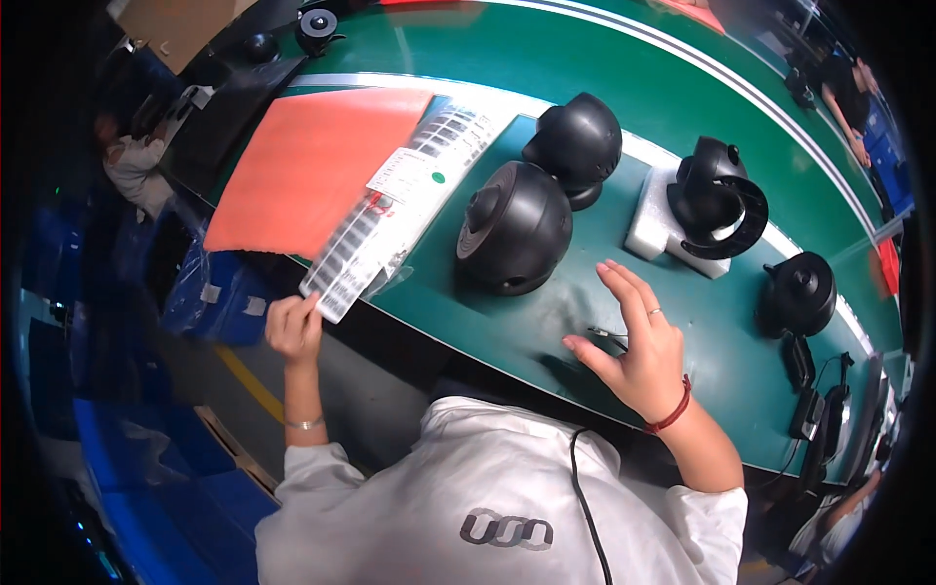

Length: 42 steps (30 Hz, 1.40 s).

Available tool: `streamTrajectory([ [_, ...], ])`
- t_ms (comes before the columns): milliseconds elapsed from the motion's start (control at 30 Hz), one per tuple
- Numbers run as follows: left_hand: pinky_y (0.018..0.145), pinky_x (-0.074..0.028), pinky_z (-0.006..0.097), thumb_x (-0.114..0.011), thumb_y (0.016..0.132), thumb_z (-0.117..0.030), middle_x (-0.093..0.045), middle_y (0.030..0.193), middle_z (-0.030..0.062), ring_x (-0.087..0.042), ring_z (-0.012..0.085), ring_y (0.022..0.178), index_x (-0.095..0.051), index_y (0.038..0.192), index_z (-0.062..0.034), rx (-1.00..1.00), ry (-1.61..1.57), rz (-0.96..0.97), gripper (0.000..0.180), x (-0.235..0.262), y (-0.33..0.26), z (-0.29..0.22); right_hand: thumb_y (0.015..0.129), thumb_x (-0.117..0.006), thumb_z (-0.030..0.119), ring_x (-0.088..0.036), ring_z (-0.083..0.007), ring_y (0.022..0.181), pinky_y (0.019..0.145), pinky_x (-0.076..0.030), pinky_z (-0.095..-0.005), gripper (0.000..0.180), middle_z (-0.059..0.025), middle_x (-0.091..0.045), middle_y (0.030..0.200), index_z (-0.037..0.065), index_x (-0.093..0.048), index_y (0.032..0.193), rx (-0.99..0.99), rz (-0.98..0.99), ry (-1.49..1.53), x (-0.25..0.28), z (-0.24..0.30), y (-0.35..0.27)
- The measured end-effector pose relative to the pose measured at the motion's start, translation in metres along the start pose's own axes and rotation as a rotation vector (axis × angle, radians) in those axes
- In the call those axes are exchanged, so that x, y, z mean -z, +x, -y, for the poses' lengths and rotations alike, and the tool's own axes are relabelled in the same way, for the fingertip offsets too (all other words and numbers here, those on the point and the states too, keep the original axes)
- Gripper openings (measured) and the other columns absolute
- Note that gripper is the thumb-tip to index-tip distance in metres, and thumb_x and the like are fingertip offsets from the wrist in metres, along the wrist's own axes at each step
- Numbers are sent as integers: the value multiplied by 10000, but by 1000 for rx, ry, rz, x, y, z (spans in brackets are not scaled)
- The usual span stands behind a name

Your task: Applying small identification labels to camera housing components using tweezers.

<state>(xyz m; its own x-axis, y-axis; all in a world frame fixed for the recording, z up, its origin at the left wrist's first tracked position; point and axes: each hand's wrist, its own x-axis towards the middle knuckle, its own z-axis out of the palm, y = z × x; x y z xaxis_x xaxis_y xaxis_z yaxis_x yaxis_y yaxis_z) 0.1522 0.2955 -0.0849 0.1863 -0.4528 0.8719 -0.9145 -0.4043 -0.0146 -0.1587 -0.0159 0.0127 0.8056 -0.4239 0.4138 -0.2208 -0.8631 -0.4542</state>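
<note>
Left hand [293,330] pinches the near corner of the label sheets [414,210], which run ahead and right of it; their near end pokes past the green bench [546,331] edge, so a hard tug or weak pinch could crease them or drop them; they overlap the orange sheet [312,156] ahead of that hand, so it could drag along; right hand [639,356] is spread, apparently gripping nothing, by a small cable end [606,334]; contact unclear; a sweep forward-left could bump the black ball-shaped unit [531,234], round, so might roll; label sheets: long, flat, glossy white; hand end blurred, red marks and green dot mid-length, dark bars along them.
</note>
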Motion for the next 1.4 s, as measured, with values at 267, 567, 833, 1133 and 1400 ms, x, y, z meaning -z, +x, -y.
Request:
streamTrajectory([
  [267, 896, -513, 392, -613, 885, -13, -628, 1087, 240, -634, 318, 990, -491, 951, 29, 426, 135, -431, 144, 81, -50, 1, 731, -781, 272, -656, -228, 650, 527, -527, -312, 469, -80, -627, 1171, 85, -629, 1134, 70, -6, 1, -3, 3, -12],
  [567, 824, -533, 340, -582, 959, -84, -613, 936, 186, -648, 245, 869, -411, 997, 7, 390, -121, -955, 198, 73, 86, -39, 779, -763, 268, -644, -241, 564, 499, -509, -316, 248, -51, -683, 804, 75, -687, 914, 116, 104, 193, -9, 34, -21],
  [833, 1135, -373, 451, -673, 868, -444, -432, 1201, 71, -479, 204, 1198, -267, 1405, -107, -89, -132, -774, 753, 48, 138, -137, 995, -470, 493, -596, -102, 711, 679, -491, -245, 603, -90, -681, 1076, 42, -451, 1396, -360, 948, 1546, -39, 59, -11],
  [1133, 856, -524, 348, -672, 851, -83, -698, 982, -8, -691, 161, 910, -491, 1011, -142, -355, -1025, -274, 248, 11, 164, -245, 968, -536, 304, -632, -248, 996, 856, -528, -368, 501, -157, -591, 1251, 22, -432, 1368, -531, 72, 1967, -8, -41, -102],
  [1400, 901, -435, 440, -741, 735, -566, -569, 1152, 129, -531, 292, 1042, -566, 1072, -64, -40, -639, 60, 629, 12, -3, -174, 881, -596, 218, -424, -11, 415, 506, -472, -178, 483, -62, -658, 864, -50, -487, 1267, -360, -327, 1714, 12, -27, -70],
])
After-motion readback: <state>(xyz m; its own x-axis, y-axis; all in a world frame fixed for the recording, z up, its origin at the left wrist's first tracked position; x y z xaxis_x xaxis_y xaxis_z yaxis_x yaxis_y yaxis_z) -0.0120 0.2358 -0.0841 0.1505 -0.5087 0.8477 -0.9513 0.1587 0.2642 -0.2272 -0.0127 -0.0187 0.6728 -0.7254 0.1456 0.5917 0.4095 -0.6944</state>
